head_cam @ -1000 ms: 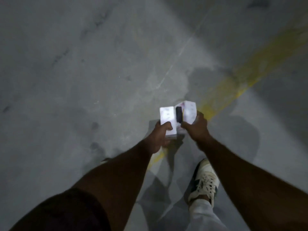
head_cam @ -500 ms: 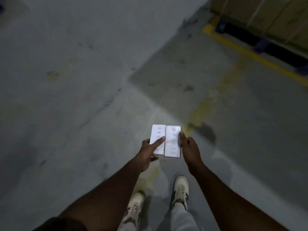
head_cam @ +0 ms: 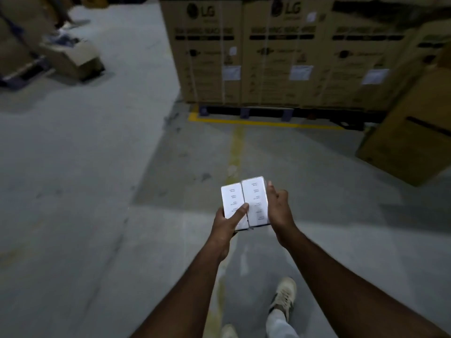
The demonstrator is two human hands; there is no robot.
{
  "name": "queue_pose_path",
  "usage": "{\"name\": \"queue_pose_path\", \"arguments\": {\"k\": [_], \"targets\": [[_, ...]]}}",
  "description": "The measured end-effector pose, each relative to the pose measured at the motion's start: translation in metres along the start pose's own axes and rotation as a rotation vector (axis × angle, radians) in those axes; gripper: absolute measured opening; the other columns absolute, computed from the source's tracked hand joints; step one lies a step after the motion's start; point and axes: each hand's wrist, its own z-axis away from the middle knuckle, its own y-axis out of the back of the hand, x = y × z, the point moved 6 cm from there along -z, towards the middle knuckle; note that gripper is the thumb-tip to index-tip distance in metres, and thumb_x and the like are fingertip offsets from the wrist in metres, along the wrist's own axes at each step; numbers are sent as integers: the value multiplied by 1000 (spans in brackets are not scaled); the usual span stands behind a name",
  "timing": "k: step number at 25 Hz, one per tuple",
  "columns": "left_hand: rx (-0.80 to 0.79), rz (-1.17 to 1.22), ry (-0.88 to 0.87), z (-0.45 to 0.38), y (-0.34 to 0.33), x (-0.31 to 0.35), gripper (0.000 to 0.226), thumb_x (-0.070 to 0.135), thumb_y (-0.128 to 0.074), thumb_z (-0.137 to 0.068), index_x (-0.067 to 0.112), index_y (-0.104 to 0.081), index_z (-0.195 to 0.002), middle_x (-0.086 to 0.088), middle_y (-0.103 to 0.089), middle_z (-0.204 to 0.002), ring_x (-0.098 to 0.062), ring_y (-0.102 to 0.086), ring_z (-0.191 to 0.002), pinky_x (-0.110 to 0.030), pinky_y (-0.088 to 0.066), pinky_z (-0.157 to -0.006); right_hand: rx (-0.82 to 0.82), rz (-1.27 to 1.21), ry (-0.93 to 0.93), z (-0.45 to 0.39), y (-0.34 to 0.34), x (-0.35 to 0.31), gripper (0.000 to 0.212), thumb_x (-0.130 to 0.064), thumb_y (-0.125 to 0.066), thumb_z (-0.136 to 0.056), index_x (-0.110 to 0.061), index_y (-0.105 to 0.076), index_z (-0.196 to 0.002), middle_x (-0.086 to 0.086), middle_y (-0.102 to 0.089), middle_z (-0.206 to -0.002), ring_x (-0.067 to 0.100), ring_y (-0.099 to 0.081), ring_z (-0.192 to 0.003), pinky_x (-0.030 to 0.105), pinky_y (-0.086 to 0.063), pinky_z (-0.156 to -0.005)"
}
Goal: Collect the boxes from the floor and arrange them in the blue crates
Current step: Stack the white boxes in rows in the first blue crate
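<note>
Two white cartons [head_cam: 244, 203], light and stiff, sit side by side; left hand [head_cam: 225, 223] thumb pinches on top, right hand [head_cam: 278, 211] cups the outer edge.

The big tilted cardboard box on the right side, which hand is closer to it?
Right. The right hand holds the right white box on the side toward the tilted cardboard box. The left hand grips the left white box, farther away.
</note>
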Motion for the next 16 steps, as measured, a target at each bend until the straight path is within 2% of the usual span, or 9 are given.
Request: {"name": "queue_pose_path", "arguments": {"k": [2,5,8,11,14,16], "targets": [[-79,-75,-35,15,-31,9,54,44,-81,-74,21,-68,-121,0,-74,-116,-23,-71,-107,-45,-56,-94,103,-56,-14,17,44,-10,72,-77,-35,-86,-11,-49,-109,1,-64,-99,19,-65,-93,33,-51,-78],[-217,-164,-61,39,-90,15,61,52,-81,-71,19,-68,-121,0,-74,-116,-22,-71,-107,-48,-53,-99,231,-107,-24,38,113,-14,70,-75,-39,-85,-9,-49,-109,6,-65,-103,19,-66,-91,38,-54,-83],[-349,-222,-50,58,-152,13,50,46,-74,-84,19,-65,-125,-1,-73,-117,-22,-71,-107,-43,-55,-96,241,-192,-39,62,170,-10,68,-76,-37,-85,-16,-53,-112,4,-69,-108,17,-70,-88,37,-59,-74],[-474,-288,-32,79,-223,1,47,45,-72,-86,21,-64,-125,-2,-74,-115,-21,-71,-106,-40,-56,-93,214,-307,-18,89,234,3,64,-77,-31,-87,-31,-62,-118,-1,-73,-109,18,-73,-93,44,-59,-84],[-571,-352,-25,101,-299,-25,55,52,-77,-78,19,-66,-122,-4,-75,-113,-23,-72,-103,-42,-58,-91,250,-413,-36,120,309,27,54,-72,-35,-90,-33,-58,-121,-2,-74,-107,20,-73,-94,46,-59,-85],[-639,-396,-17,121,-348,-43,54,51,-76,-80,18,-65,-121,-3,-75,-110,-21,-73,-99,-36,-60,-82,293,-433,-32,140,358,40,46,-66,-39,-93,-33,-57,-119,1,-74,-106,22,-73,-94,45,-60,-84]]}}
